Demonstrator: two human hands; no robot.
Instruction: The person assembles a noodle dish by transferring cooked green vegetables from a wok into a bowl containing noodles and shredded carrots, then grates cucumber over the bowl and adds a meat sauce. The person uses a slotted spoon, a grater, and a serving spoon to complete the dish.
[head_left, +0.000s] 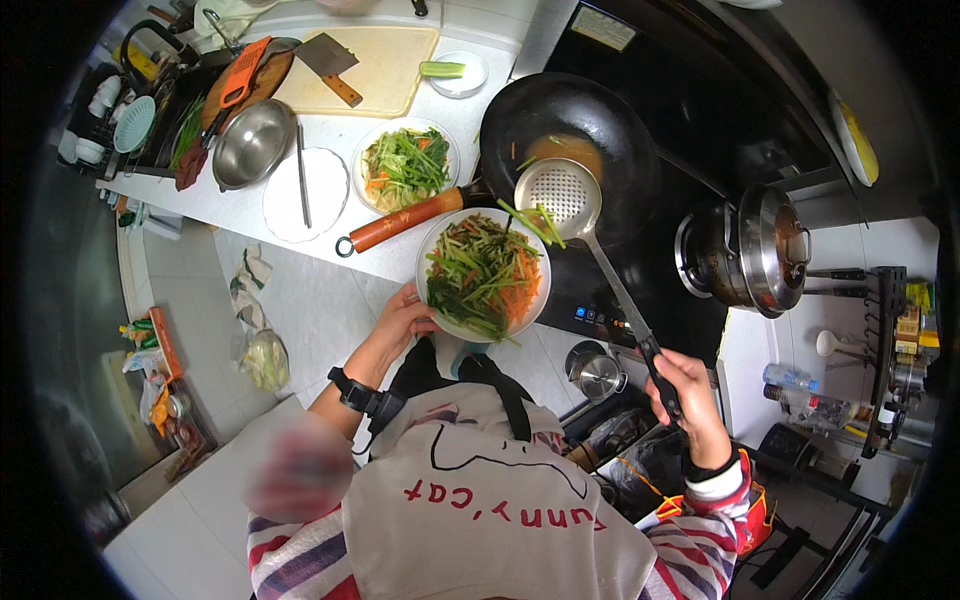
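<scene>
My left hand grips the near-left edge of a white plate heaped with green vegetable strips and carrot shreds. In my right hand is the black handle of a perforated steel skimmer, fingers wrapped round it. The skimmer's bowl hangs over the near side of a black wok, beside the plate. A few green stalks lie across the skimmer's rim, toward the plate. Brownish liquid sits in the wok, whose wooden handle points left past the plate.
Left on the counter are a plate of mixed vegetables, a white plate with chopsticks, a steel bowl and a cutting board with a cleaver. A lidded pot stands right of the wok.
</scene>
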